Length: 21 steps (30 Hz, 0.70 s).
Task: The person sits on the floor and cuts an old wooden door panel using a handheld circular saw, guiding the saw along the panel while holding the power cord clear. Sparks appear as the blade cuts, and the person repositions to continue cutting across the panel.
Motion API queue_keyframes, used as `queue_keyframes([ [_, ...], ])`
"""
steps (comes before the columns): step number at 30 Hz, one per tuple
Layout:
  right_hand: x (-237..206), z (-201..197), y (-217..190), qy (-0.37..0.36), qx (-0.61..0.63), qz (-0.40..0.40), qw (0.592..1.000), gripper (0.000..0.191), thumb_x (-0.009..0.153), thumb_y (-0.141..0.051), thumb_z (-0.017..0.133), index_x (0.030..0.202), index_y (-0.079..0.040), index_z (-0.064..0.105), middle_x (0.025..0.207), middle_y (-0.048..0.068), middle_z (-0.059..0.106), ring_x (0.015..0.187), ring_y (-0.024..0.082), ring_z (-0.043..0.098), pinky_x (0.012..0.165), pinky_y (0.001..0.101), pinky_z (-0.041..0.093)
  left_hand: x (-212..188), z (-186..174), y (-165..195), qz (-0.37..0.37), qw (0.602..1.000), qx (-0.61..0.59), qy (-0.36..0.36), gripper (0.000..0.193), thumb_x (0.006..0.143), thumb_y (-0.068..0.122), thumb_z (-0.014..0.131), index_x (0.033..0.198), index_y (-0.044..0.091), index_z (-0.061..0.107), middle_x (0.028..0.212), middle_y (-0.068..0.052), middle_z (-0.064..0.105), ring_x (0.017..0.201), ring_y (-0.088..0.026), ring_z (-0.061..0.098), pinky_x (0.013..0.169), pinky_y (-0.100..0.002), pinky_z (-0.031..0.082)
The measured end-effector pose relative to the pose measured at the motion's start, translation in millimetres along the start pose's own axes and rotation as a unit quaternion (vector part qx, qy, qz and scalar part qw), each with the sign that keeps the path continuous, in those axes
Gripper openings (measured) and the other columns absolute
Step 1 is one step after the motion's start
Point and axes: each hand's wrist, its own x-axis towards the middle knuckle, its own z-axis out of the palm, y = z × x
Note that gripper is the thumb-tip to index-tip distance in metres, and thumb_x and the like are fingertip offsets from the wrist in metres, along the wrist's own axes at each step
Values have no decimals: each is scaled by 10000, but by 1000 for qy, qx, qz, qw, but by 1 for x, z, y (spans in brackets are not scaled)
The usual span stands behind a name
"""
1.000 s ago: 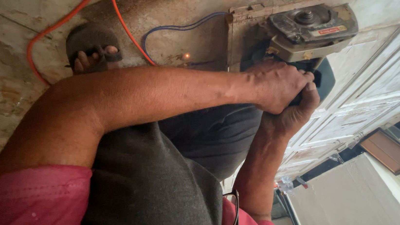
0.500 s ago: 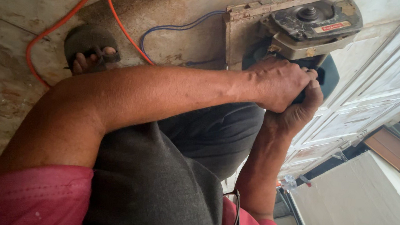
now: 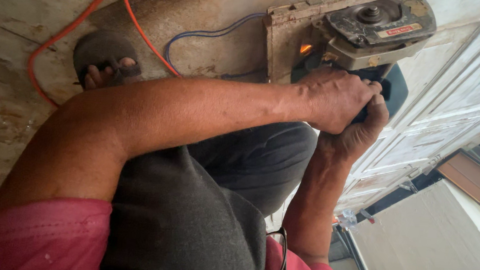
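Observation:
My left hand (image 3: 337,100) and my right hand (image 3: 360,132) are both clenched around the dark handle of a handheld power cutter (image 3: 379,28). The left hand lies on top and the right hand cups from below. The cutter has a grey and black head with a round hub. It rests on the edge of a dirty white wooden piece (image 3: 285,33). A small orange glow of sparks (image 3: 306,48) shows just beside the cutter's head. The blade is hidden under the tool.
An orange cable (image 3: 129,10) and a blue cable (image 3: 202,34) trail over the stained concrete floor. My foot in a dark sandal (image 3: 103,60) stands at the left. A white panelled door (image 3: 459,109) lies at the right, and glasses (image 3: 277,262) hang at my pink shirt.
Both hands keep the same grip on the cutter. The orange glow now shows next to the tool's head, and the view has shifted slightly.

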Motion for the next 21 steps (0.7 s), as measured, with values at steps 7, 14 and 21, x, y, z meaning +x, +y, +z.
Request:
queue_keyframes([
  [7, 0, 1, -2, 6, -8, -14, 1000, 227, 968, -231, 630, 1104, -48, 623, 1061, 49, 629, 1064, 200, 629, 1038, 371, 528, 4, 2, -1, 12, 1000, -8, 2, 445, 771, 191, 696, 1171, 35, 580, 998, -146, 744, 895, -312, 758, 768, -441, 595],
  [14, 3, -7, -4, -8, -16, -21, 1000, 219, 995, -221, 625, 1115, -39, 625, 1077, 45, 634, 1050, 182, 628, 1016, 352, 528, 6, 2, 0, 9, 1000, -11, 9, 398, 784, 188, 688, 1145, 49, 596, 990, -125, 754, 905, -322, 752, 769, -458, 586],
  [21, 7, -10, -7, 40, -17, -26, 999, 255, 971, -211, 626, 1139, -20, 626, 1119, 72, 652, 1100, 195, 630, 1058, 358, 517, 9, 4, 0, 15, 1000, -6, 15, 434, 789, 185, 682, 1186, 35, 594, 1015, -131, 753, 918, -328, 749, 769, -453, 588],
])
